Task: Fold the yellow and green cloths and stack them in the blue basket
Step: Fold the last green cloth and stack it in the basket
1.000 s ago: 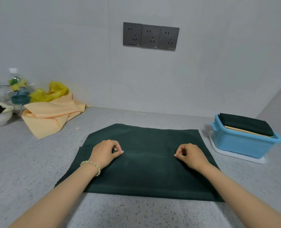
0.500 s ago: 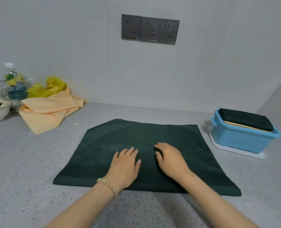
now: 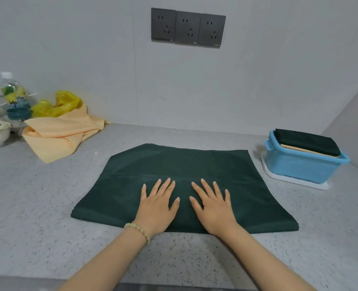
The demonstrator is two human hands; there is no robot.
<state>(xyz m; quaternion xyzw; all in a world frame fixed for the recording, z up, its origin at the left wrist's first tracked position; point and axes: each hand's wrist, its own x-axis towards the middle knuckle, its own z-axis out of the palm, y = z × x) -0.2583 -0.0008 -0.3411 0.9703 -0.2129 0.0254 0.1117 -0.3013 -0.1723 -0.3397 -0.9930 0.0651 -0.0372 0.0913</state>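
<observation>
Green cloth [image 3: 195,175] lay in the middle of the frame, folded once. Left hand [image 3: 158,204] and right hand [image 3: 212,206] pressed it flat, fingers straight, probably to smooth the fold.

Matt green cloth [image 3: 180,171] on speckled stone-look counter [image 3: 37,206]; smooth plastic blue basket [image 3: 299,169]; soft yellow cloth [image 3: 60,135].

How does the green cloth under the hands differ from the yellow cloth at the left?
The green cloth lies flat, folded over once; the yellow cloth sits in a rumpled heap. The left hand and right hand both press open palms on the green cloth; no hand touches the yellow cloth. Both lie on the counter, outside the blue basket.
</observation>
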